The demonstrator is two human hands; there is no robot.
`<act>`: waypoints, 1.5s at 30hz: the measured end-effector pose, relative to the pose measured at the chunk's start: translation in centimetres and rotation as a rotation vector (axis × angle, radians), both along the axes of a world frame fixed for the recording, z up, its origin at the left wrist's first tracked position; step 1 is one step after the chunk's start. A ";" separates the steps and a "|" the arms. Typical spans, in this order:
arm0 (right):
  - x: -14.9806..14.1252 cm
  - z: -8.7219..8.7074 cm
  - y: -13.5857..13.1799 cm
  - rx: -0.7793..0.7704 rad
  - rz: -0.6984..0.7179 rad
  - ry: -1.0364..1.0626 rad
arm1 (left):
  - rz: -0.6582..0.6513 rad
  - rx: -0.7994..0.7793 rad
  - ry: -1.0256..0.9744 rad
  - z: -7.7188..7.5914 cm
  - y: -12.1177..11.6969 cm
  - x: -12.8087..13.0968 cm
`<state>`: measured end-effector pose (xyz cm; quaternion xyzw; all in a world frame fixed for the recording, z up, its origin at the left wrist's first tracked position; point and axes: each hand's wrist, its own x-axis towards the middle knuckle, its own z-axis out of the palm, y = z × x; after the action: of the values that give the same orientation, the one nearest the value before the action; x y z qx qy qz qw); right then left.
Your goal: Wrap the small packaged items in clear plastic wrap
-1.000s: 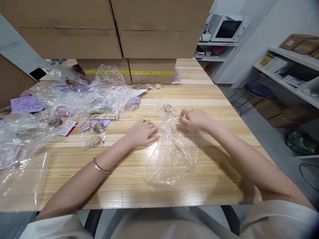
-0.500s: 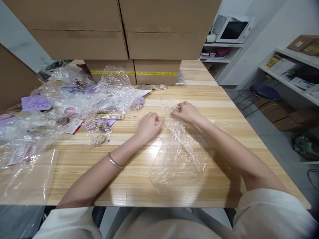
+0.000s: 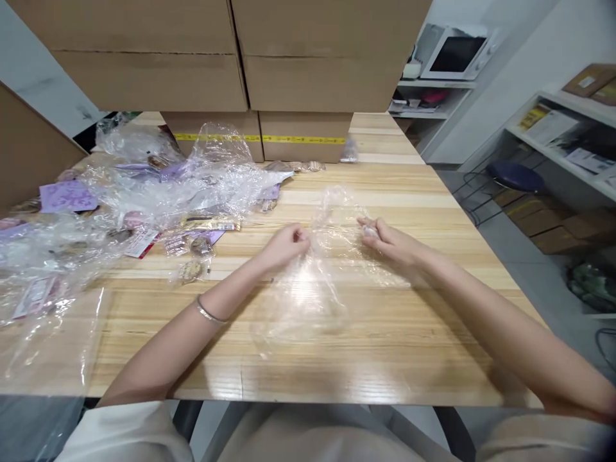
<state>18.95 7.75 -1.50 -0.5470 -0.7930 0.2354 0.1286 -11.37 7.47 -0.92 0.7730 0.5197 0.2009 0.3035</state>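
A sheet of clear crinkled plastic film (image 3: 308, 295), blurred by motion, hangs between my hands over the wooden table. My left hand (image 3: 286, 247), with a silver bangle (image 3: 209, 312) on its wrist, pinches the film's edge between thumb and finger. To the right, my right hand (image 3: 389, 244) is closed around a small pale thing in clear wrap (image 3: 369, 231); its kind is hard to make out. More of the film trails beneath this hand.
At the left lies a heap of clear plastic wrapping (image 3: 168, 186) with lilac cards (image 3: 67, 196) and small wrapped pieces (image 3: 191, 271). Cardboard boxes (image 3: 308, 83) stand stacked along the back. A blue stool (image 3: 514, 176) and shelves (image 3: 558, 141) are off to the right.
My right hand has moved right and slightly down, lifting the small wrapped thing. My left hand has taken hold of the film, and the film's lower part has swung left.
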 end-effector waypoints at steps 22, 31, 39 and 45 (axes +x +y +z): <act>-5.8 3.8 -4.0 0.105 0.205 -0.315 | 0.248 0.282 0.501 5.5 2.3 -2.7; -6.1 -0.3 -1.3 0.213 0.272 -0.091 | -0.554 0.104 0.071 4.5 -1.0 1.5; -4.0 0.8 -4.3 0.211 0.239 -0.045 | -0.363 0.209 0.199 0.5 -0.7 -0.1; -7.9 0.2 -4.4 0.299 0.260 -0.121 | -0.317 0.117 0.334 0.5 -0.4 -1.8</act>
<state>11.08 3.39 -1.32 -0.4278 -0.8894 0.0965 0.1292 -13.18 7.05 -0.41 0.8836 0.4224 0.0496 0.1958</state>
